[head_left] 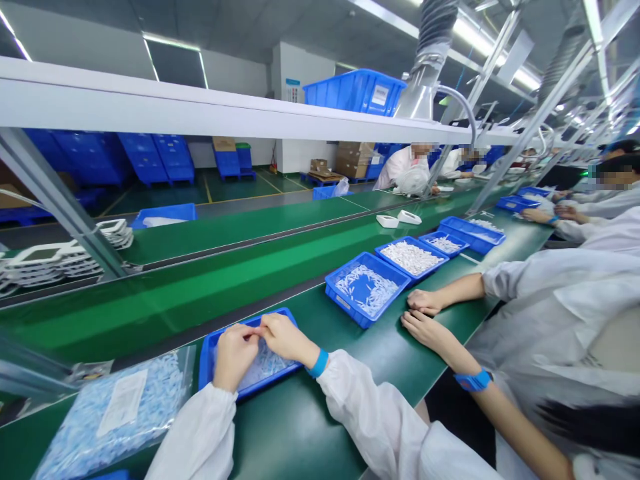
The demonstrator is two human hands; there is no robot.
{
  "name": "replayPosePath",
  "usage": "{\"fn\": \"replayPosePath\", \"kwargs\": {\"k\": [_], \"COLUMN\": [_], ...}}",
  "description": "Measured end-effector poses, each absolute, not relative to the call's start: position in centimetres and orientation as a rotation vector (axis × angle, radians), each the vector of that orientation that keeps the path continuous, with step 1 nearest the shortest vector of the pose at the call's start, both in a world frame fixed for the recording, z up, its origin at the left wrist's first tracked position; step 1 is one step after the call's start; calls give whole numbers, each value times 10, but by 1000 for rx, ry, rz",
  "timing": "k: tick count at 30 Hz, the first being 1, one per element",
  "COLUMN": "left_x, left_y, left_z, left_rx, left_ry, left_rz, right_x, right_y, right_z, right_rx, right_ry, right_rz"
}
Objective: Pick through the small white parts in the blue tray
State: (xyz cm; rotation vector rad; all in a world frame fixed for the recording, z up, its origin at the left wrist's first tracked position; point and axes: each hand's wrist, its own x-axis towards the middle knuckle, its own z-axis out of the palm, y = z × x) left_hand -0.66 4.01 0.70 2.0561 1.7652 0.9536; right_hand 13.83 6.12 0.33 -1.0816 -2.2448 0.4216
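The left hand (236, 357) and right hand (286, 335) are positioned above the near blue tray (205, 365), wrists in white sleeves (205, 430). The thumb and forefinger of each hand are pressed together, and the fingertips of the two hands meet over the tray. At this distance, it cannot be determined whether a small part is pinched between them. The small pale parts (265, 369) lie loose inside the near blue tray, below the hands. A blue wristband (319, 364) encircles the right wrist.

Left of the tray, a clear bag (157, 423) of light-blue and white pieces rests on the green worktop (293, 437); a white label (121, 402) is on its upper face.

To the right, a co-worker's two hands (425, 327) rest at the worktop beside a second blue tray (367, 319) of pale pieces. A third blue tray (424, 273), filled with white pieces, adjoins it. Farther off, two white housings (398, 219) sit side by side. A blue bin (345, 93) stands on the overhead shelf (200, 103).
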Motion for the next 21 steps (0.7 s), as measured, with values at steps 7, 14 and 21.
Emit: {"fn": "replayPosePath", "kwargs": {"k": [7,14,21], "left_x": [-9,-13,-11], "left_y": [48,50,46], "left_z": [-8,-15,-6], "left_rx": [2242,2345,2441], "left_ry": [1759,1838,1736], "left_rz": [983,940,904], "right_x": [141,144,146], "right_y": [59,57,59], "right_z": [3,7,6], "right_rx": [-1132,-1119,-1098], "right_ry": [-2248,-2175,-2105], "right_rz": [309,360,444]}}
